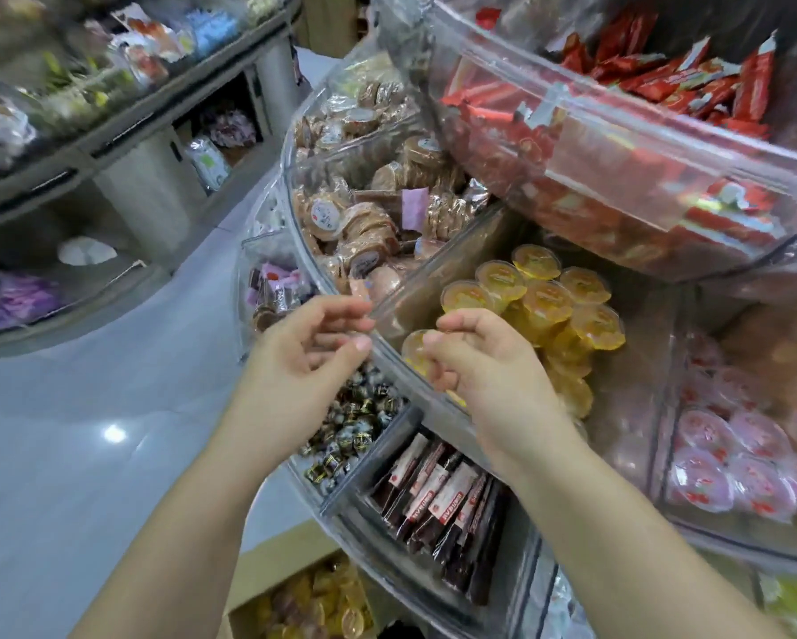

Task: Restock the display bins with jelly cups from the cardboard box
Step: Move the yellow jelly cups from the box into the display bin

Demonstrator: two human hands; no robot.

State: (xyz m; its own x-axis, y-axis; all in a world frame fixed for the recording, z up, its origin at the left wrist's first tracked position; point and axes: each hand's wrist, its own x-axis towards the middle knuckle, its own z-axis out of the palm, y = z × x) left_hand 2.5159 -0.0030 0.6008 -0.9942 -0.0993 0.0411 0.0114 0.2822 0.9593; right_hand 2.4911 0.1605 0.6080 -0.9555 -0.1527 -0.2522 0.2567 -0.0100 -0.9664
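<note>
A clear display bin (438,269) on the middle tier holds a pile of yellow jelly cups (548,302). My right hand (484,362) reaches over the bin's front rim, its fingers curled against one yellow jelly cup (412,350) at the bin's near left corner. Just left of that rim hovers my left hand (304,348), fingers loosely bent and holding nothing. Low in the view, under my arms, the open cardboard box (272,560) stands on the floor with more yellow jelly cups (327,601) inside.
Pink jelly cups (728,458) fill the bin to the right. Round wrapped biscuits (369,214) lie in the bin behind, red packets (663,85) in the top tier. Below are dark candies (364,426) and brown sticks (438,495). Another shelf (110,131) stands across the grey floor (87,431).
</note>
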